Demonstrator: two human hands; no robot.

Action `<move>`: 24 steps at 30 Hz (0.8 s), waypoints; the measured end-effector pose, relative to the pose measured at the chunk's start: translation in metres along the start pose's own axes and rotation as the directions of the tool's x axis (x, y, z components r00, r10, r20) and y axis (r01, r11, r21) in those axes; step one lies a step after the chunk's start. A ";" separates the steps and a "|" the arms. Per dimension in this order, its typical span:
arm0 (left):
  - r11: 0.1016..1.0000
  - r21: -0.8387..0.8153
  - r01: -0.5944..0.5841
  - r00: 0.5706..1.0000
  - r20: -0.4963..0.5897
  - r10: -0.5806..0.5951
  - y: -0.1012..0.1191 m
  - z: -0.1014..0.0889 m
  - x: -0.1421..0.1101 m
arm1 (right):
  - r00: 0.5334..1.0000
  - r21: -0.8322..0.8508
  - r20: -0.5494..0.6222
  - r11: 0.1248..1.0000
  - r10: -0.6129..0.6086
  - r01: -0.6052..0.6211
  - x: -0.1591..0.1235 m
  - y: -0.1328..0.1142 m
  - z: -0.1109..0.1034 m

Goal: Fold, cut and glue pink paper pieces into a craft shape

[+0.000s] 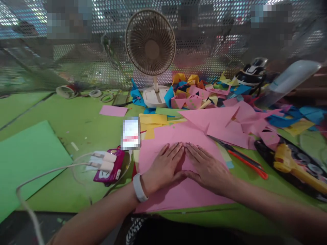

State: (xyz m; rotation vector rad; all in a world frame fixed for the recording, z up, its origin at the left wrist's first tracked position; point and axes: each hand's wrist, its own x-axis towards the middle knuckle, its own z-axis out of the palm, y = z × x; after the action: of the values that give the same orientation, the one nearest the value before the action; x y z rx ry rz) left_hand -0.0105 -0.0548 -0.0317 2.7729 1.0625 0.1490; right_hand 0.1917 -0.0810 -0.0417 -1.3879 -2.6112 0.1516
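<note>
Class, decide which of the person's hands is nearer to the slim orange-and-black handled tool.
Right. The right hand lies palm-down on the pink paper sheet, just left of the tool; the left hand lies on the same sheet, farther left, beyond the right hand.

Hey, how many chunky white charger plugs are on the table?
2, both on the glossy magenta plastic box, left of the large pink paper sheet: the far white plug and the near white plug beside it. Others may be hidden.
</note>
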 end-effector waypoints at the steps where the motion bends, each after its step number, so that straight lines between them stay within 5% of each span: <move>1: 1.000 -0.005 0.001 1.000 -0.003 -0.001 0.000 0.000 0.000 | 1.000 -0.004 -0.005 1.000 -0.004 0.004 0.000 0.000 0.001; 24: 1.000 0.006 -0.010 0.999 -0.039 0.010 -0.004 0.004 0.003 | 1.000 0.046 -0.020 0.999 0.014 -0.013 -0.006 0.010 -0.010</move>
State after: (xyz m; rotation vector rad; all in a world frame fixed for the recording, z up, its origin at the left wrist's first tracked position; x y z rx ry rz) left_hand -0.0102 -0.0505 -0.0363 2.7917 1.0599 0.2019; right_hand 0.2048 -0.0807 -0.0347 -1.3851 -2.5654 0.1973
